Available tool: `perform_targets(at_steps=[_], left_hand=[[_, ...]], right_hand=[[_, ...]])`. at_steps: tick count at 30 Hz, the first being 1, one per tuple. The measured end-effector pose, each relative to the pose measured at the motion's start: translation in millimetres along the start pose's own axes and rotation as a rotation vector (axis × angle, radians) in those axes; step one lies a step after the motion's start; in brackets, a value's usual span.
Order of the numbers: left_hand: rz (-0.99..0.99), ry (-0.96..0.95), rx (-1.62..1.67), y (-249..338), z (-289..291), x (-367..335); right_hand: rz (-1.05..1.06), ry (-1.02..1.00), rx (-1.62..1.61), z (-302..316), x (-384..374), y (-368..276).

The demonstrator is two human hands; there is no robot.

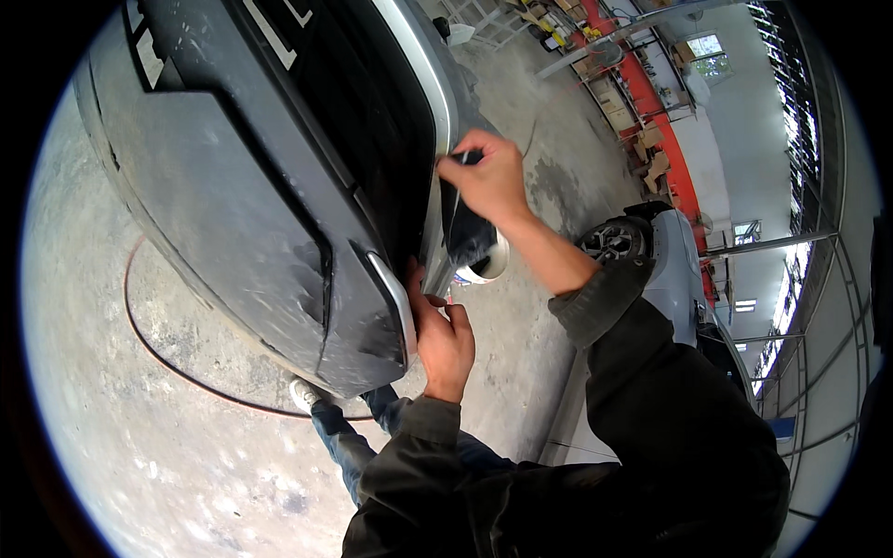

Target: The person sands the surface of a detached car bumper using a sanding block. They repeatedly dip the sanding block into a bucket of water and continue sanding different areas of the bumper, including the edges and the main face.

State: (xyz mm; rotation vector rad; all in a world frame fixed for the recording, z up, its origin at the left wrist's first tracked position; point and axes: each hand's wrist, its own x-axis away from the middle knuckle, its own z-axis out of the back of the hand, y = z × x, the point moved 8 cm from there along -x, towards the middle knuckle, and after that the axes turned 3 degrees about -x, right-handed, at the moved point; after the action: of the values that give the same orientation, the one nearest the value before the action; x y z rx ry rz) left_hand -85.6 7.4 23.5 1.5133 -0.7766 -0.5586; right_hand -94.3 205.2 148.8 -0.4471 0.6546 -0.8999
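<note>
A car body (223,177) in dull, scuffed grey stands at my left, with a dark window (363,102) edged by a silver trim (423,51). At the window's lower corner, my left hand (444,344) rests against the panel edge, its fingers bent around the lower end of a narrow silver strip (433,265). Above it, my right hand (490,179) is closed in a pinch on a thin pale strip (455,205) beside a glossy black piece (470,232). Where the pinched strip ends is hidden by my fingers.
A white bucket (490,262) stands on the concrete floor behind the black piece. A hose (172,370) curves across the floor. Another car with a dark wheel (616,242) is parked at the right. Shelves with boxes (609,102) line the red-striped wall.
</note>
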Motion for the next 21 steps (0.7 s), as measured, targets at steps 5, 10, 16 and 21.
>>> perform_targets(at_steps=[5,10,16,21], left_hand=[[-0.004,0.012,-0.008,5,3,-1],[0.030,-0.007,0.022,5,1,1],[0.014,-0.009,0.018,3,-2,1],[0.022,-0.013,-0.020,1,0,2]], right_hand=[[0.010,0.026,-0.037,-4,12,13],[-0.041,0.075,-0.072,7,-12,-2],[-0.059,-0.007,-0.029,1,18,12],[-0.111,0.022,-0.103,0,14,30]])
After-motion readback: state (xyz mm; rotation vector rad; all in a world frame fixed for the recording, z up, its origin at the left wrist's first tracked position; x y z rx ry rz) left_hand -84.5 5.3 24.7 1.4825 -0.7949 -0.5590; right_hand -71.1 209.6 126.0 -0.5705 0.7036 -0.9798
